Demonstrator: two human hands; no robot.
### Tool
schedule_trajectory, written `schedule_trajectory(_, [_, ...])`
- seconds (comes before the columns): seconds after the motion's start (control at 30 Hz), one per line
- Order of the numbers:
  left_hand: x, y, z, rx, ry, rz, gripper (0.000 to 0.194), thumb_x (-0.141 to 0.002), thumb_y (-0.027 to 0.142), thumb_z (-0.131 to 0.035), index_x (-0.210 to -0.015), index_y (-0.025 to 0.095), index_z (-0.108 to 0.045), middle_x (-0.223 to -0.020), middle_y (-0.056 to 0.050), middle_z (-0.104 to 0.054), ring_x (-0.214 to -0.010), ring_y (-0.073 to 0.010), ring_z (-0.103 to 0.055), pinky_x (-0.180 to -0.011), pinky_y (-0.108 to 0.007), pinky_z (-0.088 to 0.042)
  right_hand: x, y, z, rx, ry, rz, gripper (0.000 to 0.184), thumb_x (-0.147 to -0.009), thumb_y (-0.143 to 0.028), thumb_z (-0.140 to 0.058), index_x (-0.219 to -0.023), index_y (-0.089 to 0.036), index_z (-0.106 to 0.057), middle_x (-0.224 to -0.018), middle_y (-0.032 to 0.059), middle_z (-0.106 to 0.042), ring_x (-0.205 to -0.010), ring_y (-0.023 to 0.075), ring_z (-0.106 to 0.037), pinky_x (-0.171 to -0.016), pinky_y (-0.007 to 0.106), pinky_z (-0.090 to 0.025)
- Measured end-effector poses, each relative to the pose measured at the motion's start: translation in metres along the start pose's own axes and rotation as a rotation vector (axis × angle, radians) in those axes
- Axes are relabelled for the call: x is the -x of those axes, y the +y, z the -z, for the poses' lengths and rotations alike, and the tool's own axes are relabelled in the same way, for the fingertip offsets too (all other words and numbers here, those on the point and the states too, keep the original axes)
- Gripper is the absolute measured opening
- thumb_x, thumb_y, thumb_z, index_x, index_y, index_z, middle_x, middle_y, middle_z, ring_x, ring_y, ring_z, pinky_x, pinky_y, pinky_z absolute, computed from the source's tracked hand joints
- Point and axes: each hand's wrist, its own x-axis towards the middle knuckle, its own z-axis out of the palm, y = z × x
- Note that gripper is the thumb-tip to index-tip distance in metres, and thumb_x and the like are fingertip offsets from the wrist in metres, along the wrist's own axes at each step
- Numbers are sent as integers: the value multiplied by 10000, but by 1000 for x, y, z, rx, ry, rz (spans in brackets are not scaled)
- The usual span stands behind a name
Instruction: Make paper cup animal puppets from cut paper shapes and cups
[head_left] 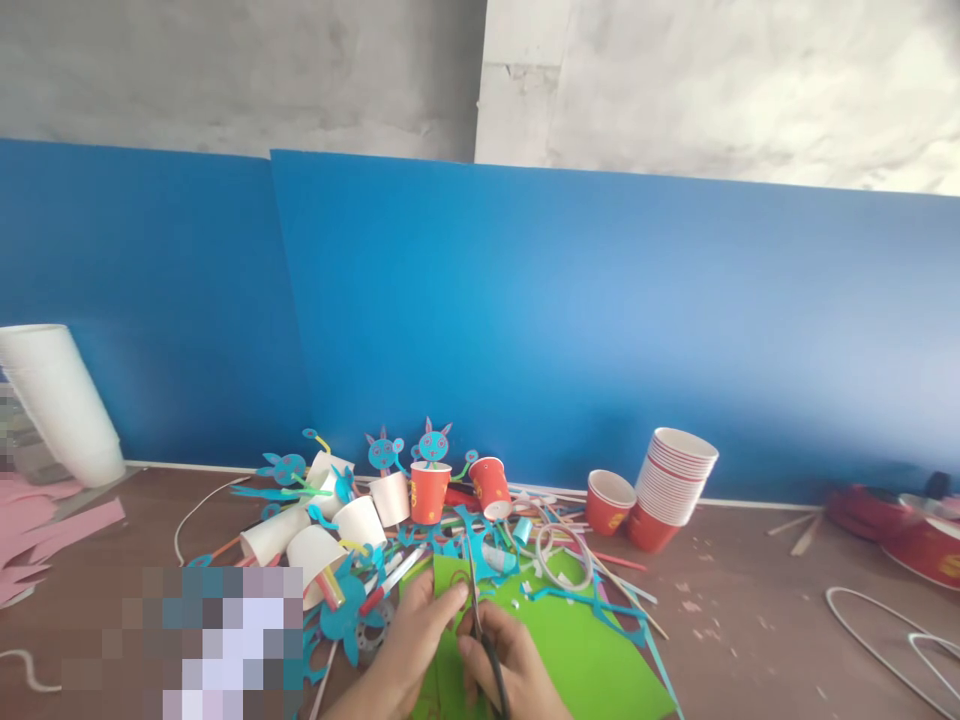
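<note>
My left hand (409, 635) pinches a green paper piece (448, 568) between thumb and fingers; a round outline is drawn on it. In my right hand (514, 650) are black-handled scissors (493, 660), their blades pointing up and away beside the drawn outline. Whether the blades are parted is hard to make out. Beneath and to the right of both hands lies a large green sheet (600, 655). A blue paper cutout (343, 612) is just left of my left hand, near a red-capped marker (386, 588).
Beyond the hands, white paper cups (360, 522), a red cup with a blue paper figure (430, 495) and blue scraps crowd together. A tape roll (564, 556) rests on the green sheet. Stacked cups (675, 480) stand right; pink paper (45, 535) lies left. A blue panel (562, 320) rises behind.
</note>
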Motion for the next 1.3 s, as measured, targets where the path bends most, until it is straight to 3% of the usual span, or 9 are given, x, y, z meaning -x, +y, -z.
schedule_trajectory(0.23, [-2, -5, 4, -17, 14, 15, 267, -673, 414, -684, -744, 170, -601, -643, 30, -528, -644, -150, -476, -620, -268, -377, -1, -5, 0, 20, -1, -39, 574, -678, -758, -574, -692, -195, -461, -467, -78, -434, -402, 66, -382, -397, 190, -302])
schedule_trajectory(0.47, [-4, 2, 7, -84, -43, 25, 220, -659, 374, -652, -697, 175, -565, -597, 51, -468, -599, -130, -408, -599, -259, -326, -2, -3, 4, -14, -23, -68, 572, -650, -747, -611, -712, -196, -472, -460, -88, -430, -373, 61, -380, -371, 185, -281])
schedule_trajectory(0.93, [-7, 7, 12, -117, -100, 20, 227, -656, 368, -671, -689, 175, -557, -588, 53, -450, -592, -123, -389, -591, -249, -313, -2, -2, 10, 17, -25, -79, 445, -688, -590, -684, -708, -189, -491, -474, -92, -413, -375, 63, -389, -358, 174, -317])
schedule_trajectory(1.17, [-12, 4, 16, -138, -155, 17, 233, -654, 364, -659, -738, 158, -591, -620, 37, -459, -593, -122, -355, -575, -250, -290, -4, 0, 8, -4, -18, -82, 477, -655, -623, -682, -709, -186, -497, -508, -85, -420, -393, 61, -413, -368, 172, -326])
schedule_trajectory(1.3, [-11, 1, 15, -137, -121, 24, 255, -659, 391, -662, -736, 156, -601, -622, 32, -479, -597, -126, -370, -588, -254, -297, -4, -3, 8, 5, -10, -77, 484, -656, -635, -676, -699, -193, -486, -484, -90, -405, -376, 59, -392, -358, 174, -310])
